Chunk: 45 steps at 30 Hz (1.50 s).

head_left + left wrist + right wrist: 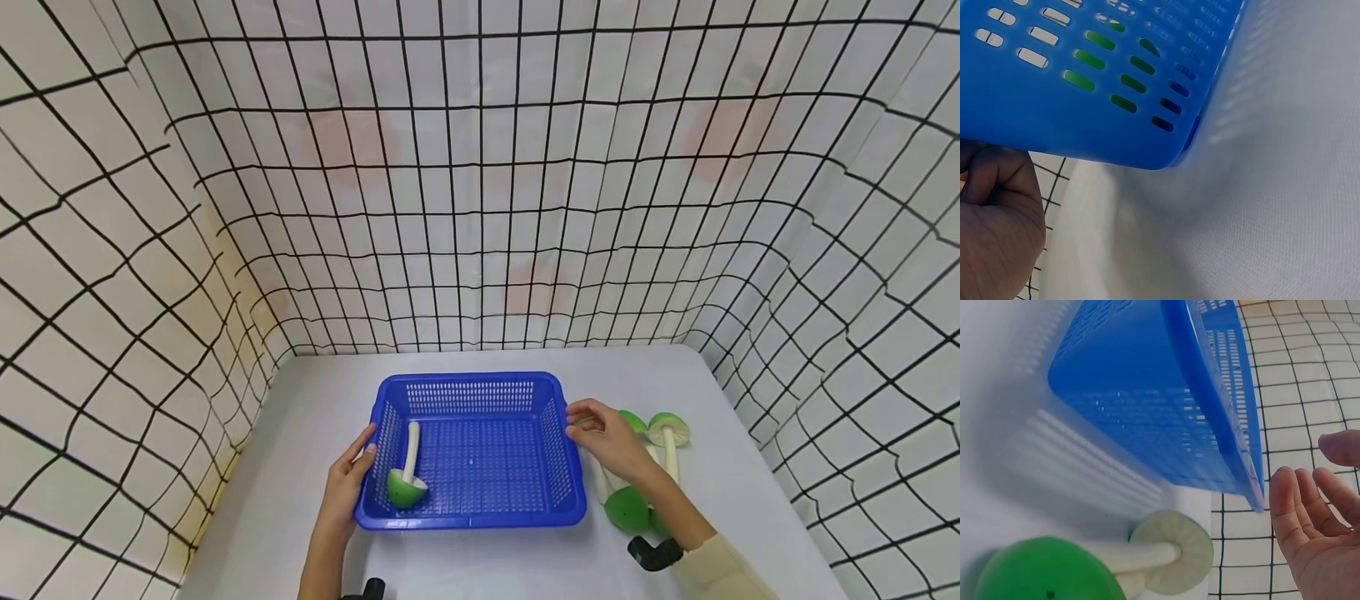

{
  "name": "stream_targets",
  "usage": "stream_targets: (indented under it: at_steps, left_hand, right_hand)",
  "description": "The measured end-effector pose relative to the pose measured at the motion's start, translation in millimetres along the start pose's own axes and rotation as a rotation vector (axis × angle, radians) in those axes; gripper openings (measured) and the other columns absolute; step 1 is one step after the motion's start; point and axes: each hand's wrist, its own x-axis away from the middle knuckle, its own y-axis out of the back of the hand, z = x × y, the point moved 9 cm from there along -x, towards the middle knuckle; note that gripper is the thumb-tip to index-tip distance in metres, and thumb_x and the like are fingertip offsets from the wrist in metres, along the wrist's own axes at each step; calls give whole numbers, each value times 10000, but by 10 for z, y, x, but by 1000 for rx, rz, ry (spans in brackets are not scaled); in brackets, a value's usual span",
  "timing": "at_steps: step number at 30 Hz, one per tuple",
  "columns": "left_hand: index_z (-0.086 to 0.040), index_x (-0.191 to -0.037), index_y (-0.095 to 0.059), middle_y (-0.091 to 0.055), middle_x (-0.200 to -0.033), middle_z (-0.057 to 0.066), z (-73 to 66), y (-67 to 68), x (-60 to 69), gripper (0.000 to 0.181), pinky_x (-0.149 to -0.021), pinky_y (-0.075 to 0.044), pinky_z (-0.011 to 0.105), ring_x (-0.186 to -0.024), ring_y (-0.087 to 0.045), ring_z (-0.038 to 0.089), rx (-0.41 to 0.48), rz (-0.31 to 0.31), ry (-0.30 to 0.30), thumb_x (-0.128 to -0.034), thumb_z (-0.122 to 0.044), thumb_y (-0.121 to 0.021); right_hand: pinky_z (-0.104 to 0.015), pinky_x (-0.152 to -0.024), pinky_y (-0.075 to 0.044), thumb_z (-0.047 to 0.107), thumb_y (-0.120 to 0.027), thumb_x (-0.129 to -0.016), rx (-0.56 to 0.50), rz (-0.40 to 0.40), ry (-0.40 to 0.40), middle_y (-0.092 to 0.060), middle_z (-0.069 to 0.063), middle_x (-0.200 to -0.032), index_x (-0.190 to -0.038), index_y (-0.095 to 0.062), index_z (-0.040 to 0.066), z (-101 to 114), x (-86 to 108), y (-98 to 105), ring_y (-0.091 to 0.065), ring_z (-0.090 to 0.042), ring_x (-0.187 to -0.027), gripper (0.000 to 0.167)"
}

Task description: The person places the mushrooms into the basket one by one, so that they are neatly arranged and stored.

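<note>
A blue plastic basket [471, 522] with slotted walls stands on the white surface in the head view. One toy mushroom [406, 492], green-capped and white-stemmed, lies inside along its left side. My left hand [343, 487] holds the basket's left rim; in the left wrist view its fingers [1000, 172] curl at the rim, their tips hidden. By the right rim is my right hand [613, 442]. The right wrist view shows that hand [1319, 531] with thumb and fingers spread, slightly apart from the basket [1116, 369] and holding nothing.
Several more green-capped mushrooms [628, 510] lie right of the basket, partly hidden under my right forearm. White walls with black grid lines [480, 183] enclose the back and both sides of the white tabletop [315, 392].
</note>
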Motion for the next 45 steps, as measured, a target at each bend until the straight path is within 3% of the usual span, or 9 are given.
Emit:
stream_targets:
  at_steps: [5, 15, 24, 33, 45]
  left_hand:
    - [-265, -1532, -506, -511, -1547, 162, 27, 37, 43, 534, -902, -560, 266, -1247, -631, 293, 7, -23, 20, -1041, -458, -580]
    - [-235, -1512, -502, -599, -1354, 230, -13, 29, 8, 520, -792, -566, 289, -1022, -664, 222, -47, -30, 2, -1043, -443, -584]
    - [-252, -1509, -497, -614, -1318, 204, 31, 36, -32, 505, -783, -566, 299, -1010, -661, 224, -37, -18, 18, -1046, -435, -581]
    - [-240, -1505, -502, -620, -1314, 215, -21, 20, -23, 516, -780, -569, 290, -1000, -671, 216, -48, -24, 5, -1040, -446, -587]
    - [-190, -1533, -469, -606, -1336, 233, -14, 13, -41, 507, -770, -573, 289, -1019, -670, 226, -54, -9, 23, -1069, -375, -555]
  right_hand:
    - [-265, -808, -571, 219, -719, -974, 33, -12, -31, -679, -134, -1234, -1314, -616, 84, -55, 70, 73, -663, -212, -1053, 380]
    - [-242, -794, -559, 212, -713, -983, 103, -54, 0, -672, -193, -1246, -1311, -617, 84, -110, 131, 345, -673, -261, -1084, 366]
    - [-218, -805, -548, 185, -706, -985, 134, -97, -7, -684, -170, -1234, -1325, -611, 50, -133, 233, 563, -669, -272, -1099, 378]
    - [-247, -763, -581, 236, -689, -1002, 151, -117, 40, -675, -216, -1215, -1317, -609, 38, -220, 251, 788, -678, -47, -971, 381]
    - [-218, -782, -570, 256, -682, -1009, 202, -145, 15, -689, -183, -1230, -1330, -606, 58, -435, 306, 997, -648, 24, -981, 385]
